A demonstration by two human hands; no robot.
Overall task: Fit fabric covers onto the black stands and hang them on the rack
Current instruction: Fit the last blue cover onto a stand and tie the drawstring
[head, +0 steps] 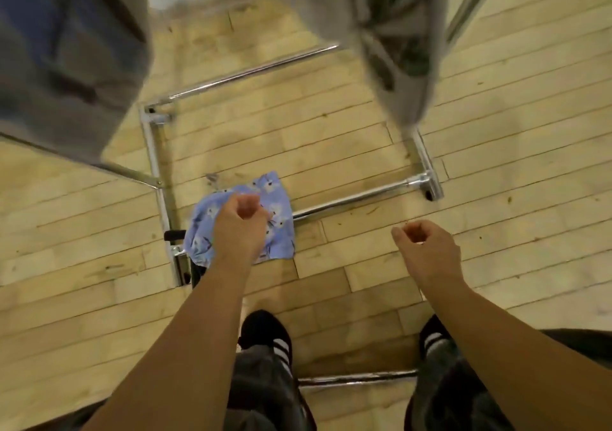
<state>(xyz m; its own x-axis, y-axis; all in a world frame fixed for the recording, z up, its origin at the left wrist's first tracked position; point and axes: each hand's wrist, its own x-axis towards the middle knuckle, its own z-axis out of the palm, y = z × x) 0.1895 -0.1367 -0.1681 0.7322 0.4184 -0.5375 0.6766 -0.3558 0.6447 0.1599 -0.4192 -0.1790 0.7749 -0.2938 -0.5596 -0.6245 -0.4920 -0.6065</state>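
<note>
A blue floral fabric cover [278,232] lies on the wooden floor, draped over the front left corner of the chrome rack base [351,203]. A black part [175,235], perhaps a stand, pokes out from under its left edge. My left hand [238,228] hovers over the cover with loosely curled fingers and seems to be above it rather than gripping it. To the right, over bare floor, my right hand [427,248] is also loosely curled and holds nothing.
Grey garments hang blurred at the top left [66,56] and top right [390,33]. Chrome rails [251,73] form a rectangle on the floor. Another chrome bar [357,379] lies between my feet in black striped shoes [268,334].
</note>
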